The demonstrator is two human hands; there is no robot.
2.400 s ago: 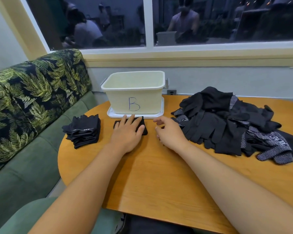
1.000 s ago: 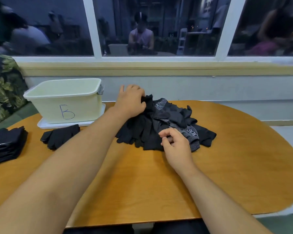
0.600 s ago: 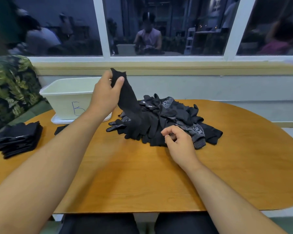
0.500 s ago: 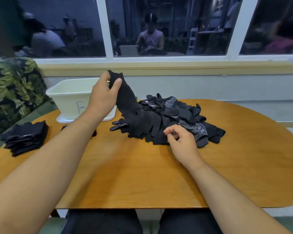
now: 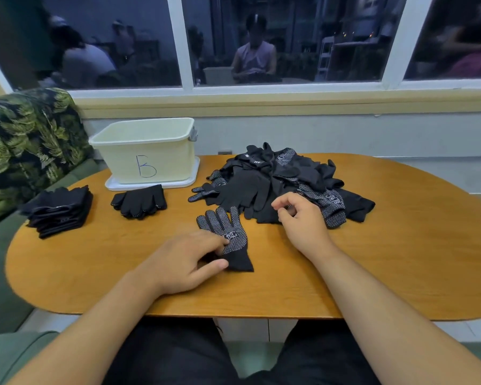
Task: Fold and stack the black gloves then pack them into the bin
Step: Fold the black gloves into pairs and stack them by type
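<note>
A single black glove [image 5: 226, 234] with white grip dots lies flat on the wooden table [image 5: 400, 259], fingers pointing away from me. My left hand [image 5: 182, 263] pinches its cuff between thumb and fingers. My right hand [image 5: 303, 222] rests at the front edge of the loose glove pile [image 5: 278, 179], its fingers loosely curled with nothing clearly held. A folded pair of gloves [image 5: 139, 202] sits in front of the cream bin [image 5: 147, 151] marked B. A stack of folded gloves [image 5: 59, 211] stands at the table's left end.
The bin stands on a white lid [image 5: 150, 186] near the back edge by the wall. A leaf-print sofa [image 5: 25, 145] borders the table on the left. Dark windows run behind.
My left hand pulled one glove up out of the pile, then brought it down and laid it flat in front of me. My right hand stayed at the pile's edge.
</note>
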